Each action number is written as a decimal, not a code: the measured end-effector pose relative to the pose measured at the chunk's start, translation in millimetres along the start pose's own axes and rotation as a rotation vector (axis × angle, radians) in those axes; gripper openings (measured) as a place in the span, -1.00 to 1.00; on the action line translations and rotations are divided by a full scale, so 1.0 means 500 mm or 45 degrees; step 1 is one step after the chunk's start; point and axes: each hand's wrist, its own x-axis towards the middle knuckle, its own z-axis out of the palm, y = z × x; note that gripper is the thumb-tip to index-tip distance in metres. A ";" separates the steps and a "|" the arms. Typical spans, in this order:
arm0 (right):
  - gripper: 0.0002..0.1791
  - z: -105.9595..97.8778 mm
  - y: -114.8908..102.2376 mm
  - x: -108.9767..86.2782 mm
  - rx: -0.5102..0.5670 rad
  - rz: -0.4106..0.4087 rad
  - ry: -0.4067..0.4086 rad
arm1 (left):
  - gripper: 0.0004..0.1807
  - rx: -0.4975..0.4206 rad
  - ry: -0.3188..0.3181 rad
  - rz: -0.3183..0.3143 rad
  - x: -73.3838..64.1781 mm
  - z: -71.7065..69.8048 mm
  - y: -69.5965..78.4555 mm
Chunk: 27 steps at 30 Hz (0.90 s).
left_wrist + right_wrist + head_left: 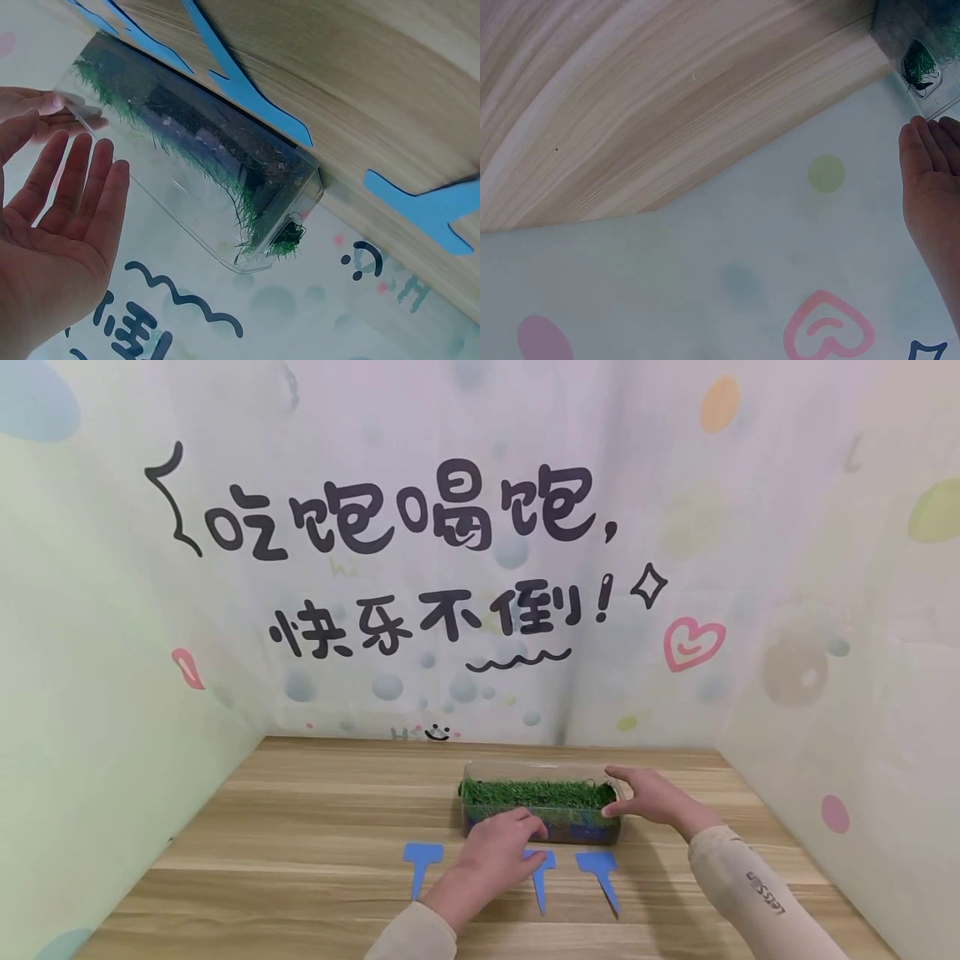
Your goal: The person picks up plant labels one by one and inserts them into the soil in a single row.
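A clear plastic box (543,839) with green artificial grass (536,793) over a dark layer stands on the table. My left hand (498,852) hovers at the front of the box, its fingers loosely extended and holding nothing. In the left wrist view its fingertips point toward the box's upper rim. At the right end is my right hand (652,795), thumb and fingers spread, with the fingertips right at the rim. Three blue T-shaped plant labels lie in front: a left one (423,854), a middle one (540,889) partly behind my left hand, and a right one (600,864).
The wood-grain table (300,810) extends on both sides of the box. Behind it hangs a pale printed backdrop (420,427) with large dark lettering, and similar sheets enclose the left and right sides. An oval opening (920,69) shows in the box's end wall.
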 end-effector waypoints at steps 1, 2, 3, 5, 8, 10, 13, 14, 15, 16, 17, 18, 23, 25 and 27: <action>-0.05 0.000 -0.001 0.000 0.000 0.001 -0.002 | -0.76 -0.001 -0.002 0.001 0.000 0.001 0.000; -0.05 0.000 -0.001 -0.001 -0.001 0.002 0.000 | -0.77 -0.004 -0.004 0.001 0.000 0.001 0.000; -0.05 0.000 0.000 -0.001 -0.004 0.003 0.000 | -0.77 -0.009 -0.007 0.001 0.000 0.001 0.000; -0.05 0.000 -0.001 -0.001 -0.013 0.006 0.001 | -0.78 -0.019 -0.015 -0.002 0.000 0.003 0.001; -0.05 0.001 -0.001 0.000 -0.023 0.008 0.007 | -0.80 -0.033 -0.020 -0.006 0.001 0.005 0.001; -0.06 0.001 -0.001 -0.001 -0.026 0.003 0.007 | -0.80 -0.034 -0.018 -0.004 0.000 0.006 0.001; -0.06 0.003 0.000 -0.001 -0.023 0.002 0.011 | -0.80 -0.034 -0.013 -0.001 0.000 0.006 0.003; -0.06 0.003 0.000 -0.001 -0.026 0.001 0.013 | -0.79 -0.032 -0.012 0.001 0.000 0.006 0.003; -0.06 0.003 0.001 -0.001 -0.028 -0.002 0.014 | -0.80 -0.036 -0.014 0.002 0.000 0.006 0.004; -0.06 0.004 0.002 0.000 -0.027 0.000 0.014 | -0.80 -0.039 -0.017 0.002 0.000 0.006 0.004; -0.06 0.004 0.002 -0.001 -0.024 0.005 0.014 | -0.80 -0.042 -0.021 0.003 0.000 0.006 0.004; -0.05 0.004 0.002 0.000 -0.026 0.002 0.014 | -0.80 -0.041 -0.024 0.005 0.000 0.006 0.005; -0.05 0.002 -0.003 -0.004 -0.022 0.010 0.009 | -0.81 -0.049 -0.031 0.015 0.000 0.009 0.005; -0.05 0.002 -0.005 -0.005 -0.027 0.011 0.010 | -0.80 -0.052 -0.032 0.017 0.000 0.009 0.005; -0.05 0.002 -0.006 -0.005 -0.031 0.013 0.013 | -0.80 -0.047 -0.033 0.018 -0.001 0.010 0.006</action>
